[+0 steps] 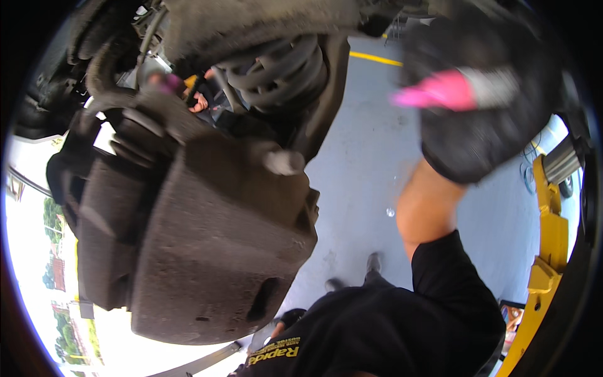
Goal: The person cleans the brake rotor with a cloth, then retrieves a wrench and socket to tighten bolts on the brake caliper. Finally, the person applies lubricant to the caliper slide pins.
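High on the right, my right hand [480, 125] wears a black glove and is closed around a pink-and-white marker [449, 91]. The marker's pink tapered end points left; motion blurs it and the hand. My left hand [294, 316], also in a black glove, shows only in part, low beside the brake caliper [217, 245]. Its fingers are hidden. The caliper is big, brown and dirty, and fills the left middle of the view. A blurred pale stub [284, 161] sticks out from its upper right side.
A coil spring [276, 78] and a suspension arm [251, 22] sit above the caliper. Through a gap beside the spring, another person's hand [200, 102] shows. A yellow lift arm [548, 251] runs along the right edge, over a grey-blue floor [358, 182].
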The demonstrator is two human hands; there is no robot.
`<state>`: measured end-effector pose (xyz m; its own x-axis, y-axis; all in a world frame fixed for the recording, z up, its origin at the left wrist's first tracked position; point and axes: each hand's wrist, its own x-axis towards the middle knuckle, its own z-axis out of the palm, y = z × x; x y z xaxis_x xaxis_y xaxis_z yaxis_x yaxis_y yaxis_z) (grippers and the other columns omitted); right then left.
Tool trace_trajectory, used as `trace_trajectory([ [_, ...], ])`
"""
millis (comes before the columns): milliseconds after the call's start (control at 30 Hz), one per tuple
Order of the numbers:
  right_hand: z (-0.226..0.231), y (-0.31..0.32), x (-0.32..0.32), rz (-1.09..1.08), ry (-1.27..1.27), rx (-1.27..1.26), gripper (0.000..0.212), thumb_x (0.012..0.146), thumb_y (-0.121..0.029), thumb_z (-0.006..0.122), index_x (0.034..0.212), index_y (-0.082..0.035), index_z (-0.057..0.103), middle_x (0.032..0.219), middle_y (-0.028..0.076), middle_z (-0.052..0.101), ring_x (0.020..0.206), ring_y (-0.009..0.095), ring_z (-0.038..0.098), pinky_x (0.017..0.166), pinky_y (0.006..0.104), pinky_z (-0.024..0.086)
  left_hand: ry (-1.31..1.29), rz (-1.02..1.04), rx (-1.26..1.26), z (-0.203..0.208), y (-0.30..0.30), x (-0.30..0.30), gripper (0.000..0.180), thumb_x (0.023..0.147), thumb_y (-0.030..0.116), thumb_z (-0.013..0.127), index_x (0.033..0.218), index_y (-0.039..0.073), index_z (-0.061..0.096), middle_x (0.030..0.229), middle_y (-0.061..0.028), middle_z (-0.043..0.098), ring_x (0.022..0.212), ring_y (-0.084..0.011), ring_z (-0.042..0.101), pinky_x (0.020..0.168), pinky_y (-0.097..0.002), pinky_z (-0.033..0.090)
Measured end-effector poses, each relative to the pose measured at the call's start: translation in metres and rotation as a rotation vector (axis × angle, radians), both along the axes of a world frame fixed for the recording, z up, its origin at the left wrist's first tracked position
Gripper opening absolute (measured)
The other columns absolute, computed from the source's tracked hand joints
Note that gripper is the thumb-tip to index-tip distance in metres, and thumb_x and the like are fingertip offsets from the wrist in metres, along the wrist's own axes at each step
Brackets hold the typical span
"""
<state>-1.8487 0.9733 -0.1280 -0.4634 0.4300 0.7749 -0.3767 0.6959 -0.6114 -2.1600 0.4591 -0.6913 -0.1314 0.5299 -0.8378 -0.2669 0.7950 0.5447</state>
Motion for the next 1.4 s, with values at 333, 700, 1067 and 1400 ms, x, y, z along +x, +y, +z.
trace_trajectory([
  [333,-0.146,-0.112,-0.013,-0.048,0.696,-0.282,0.026,0.104,-0.025,0.059,0.094,-0.004,0.048,0.074,0.007,0.049,0.061,0.016,0.052,0.054,0.0298,0.046,0.317,-0.165,-0.24,0.11,0.021,-0.103,0.027,0.1,0.017,0.06,0.123,0.007,0.07,0.092,-0.0064,0.063,0.075,-0.0195,0.063,0.07,-0.0352,0.058],
  [700,-0.104,-0.116,-0.039,-0.031,0.537,-0.483,0.029,0.103,-0.025,0.061,0.114,0.002,0.06,0.081,0.009,0.062,0.06,0.013,0.056,0.05,0.0274,0.043,0.135,-0.267,-0.115,0.116,0.062,-0.052,0.024,0.105,0.021,0.059,0.122,0.008,0.07,0.093,-0.0004,0.063,0.08,-0.0114,0.058,0.071,-0.0288,0.052],
  [1067,-0.109,-0.111,-0.047,0.133,0.516,-0.575,0.024,0.102,-0.018,0.061,0.111,0.003,0.059,0.087,0.009,0.063,0.066,0.012,0.059,0.052,0.0264,0.046,0.201,-0.242,-0.166,0.097,0.005,-0.061,0.025,0.102,0.017,0.057,0.118,0.005,0.073,0.087,-0.0035,0.065,0.077,-0.0151,0.059,0.072,-0.0315,0.053],
  [1400,-0.105,-0.096,-0.043,0.295,0.479,-0.909,0.029,0.103,-0.021,0.062,0.121,0.002,0.062,0.081,0.009,0.063,0.06,0.016,0.062,0.048,0.0282,0.047,0.239,-0.421,-0.221,0.091,0.005,-0.066,0.029,0.106,0.026,0.055,0.124,0.01,0.071,0.106,-0.0069,0.071,0.089,-0.0171,0.065,0.079,-0.0331,0.056],
])
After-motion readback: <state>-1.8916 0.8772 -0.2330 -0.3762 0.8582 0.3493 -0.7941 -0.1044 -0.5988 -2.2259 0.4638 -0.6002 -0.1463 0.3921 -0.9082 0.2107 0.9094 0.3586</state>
